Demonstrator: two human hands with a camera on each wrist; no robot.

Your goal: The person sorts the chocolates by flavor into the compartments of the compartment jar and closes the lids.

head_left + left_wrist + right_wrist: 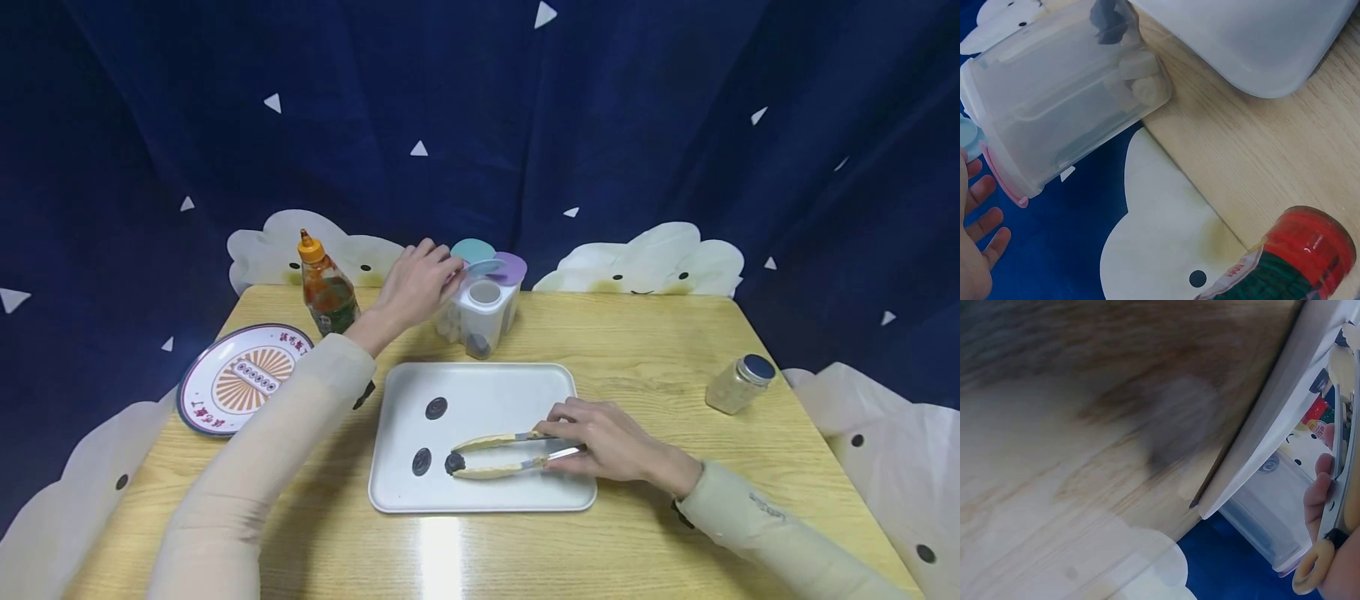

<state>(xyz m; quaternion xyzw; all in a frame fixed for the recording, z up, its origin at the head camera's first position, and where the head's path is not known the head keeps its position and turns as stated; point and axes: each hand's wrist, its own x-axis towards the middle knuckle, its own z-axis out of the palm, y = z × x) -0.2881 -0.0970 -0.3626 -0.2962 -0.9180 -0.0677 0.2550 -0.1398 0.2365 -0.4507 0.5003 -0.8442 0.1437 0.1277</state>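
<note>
The tongs (495, 454) are gripped at the handle end by the right hand (611, 442), lower centre of the frame, on the white tray (480, 379). Their long axis runs nearly left-right, tips pointing left, closed on a dark cookie (453, 463). Two further cookies (436, 407) lie left of them. The left hand (416, 283), upper centre, is curled on a lid of the clear container (483, 321). Probable fault: the cookie may slip or crack if tong pressure is uneven; the container may tip if the lid is pulled sideways.
</note>
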